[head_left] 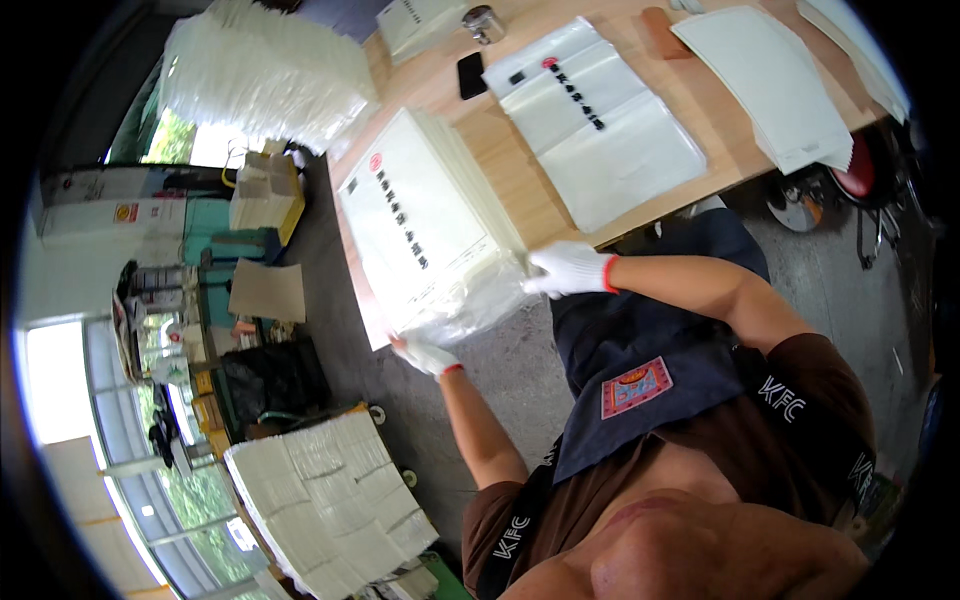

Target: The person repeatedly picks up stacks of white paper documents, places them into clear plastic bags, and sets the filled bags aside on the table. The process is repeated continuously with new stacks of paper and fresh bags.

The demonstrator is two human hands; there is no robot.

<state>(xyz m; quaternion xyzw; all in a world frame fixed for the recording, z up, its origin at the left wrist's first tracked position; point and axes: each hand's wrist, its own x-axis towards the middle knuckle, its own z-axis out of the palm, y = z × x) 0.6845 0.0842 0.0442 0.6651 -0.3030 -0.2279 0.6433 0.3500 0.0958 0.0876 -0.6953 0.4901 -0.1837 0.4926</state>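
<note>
A thick stack of white printed sheets (420, 215) lies on the table's left end. Crumpled clear plastic film (470, 315) covers its near end and hangs past the table edge. At the stack's near left corner is my left hand (425, 357), in a white knit glove, its fingers partly hidden. My right hand (572, 270), gloved the same way, reaches to the right side of the film with its fingers apart. Whether it touches the film is hard to tell. To the right lies a flat pile of clear printed plastic bags (610, 130).
The wooden table (490, 150) also bears a black phone (471, 76), a metal tin (484, 24) and white sheets (765, 85) at right. A tall plastic-wrapped stack (265, 75) stands beyond its far left. A cart loaded with white bundles (330, 500) stands at lower left.
</note>
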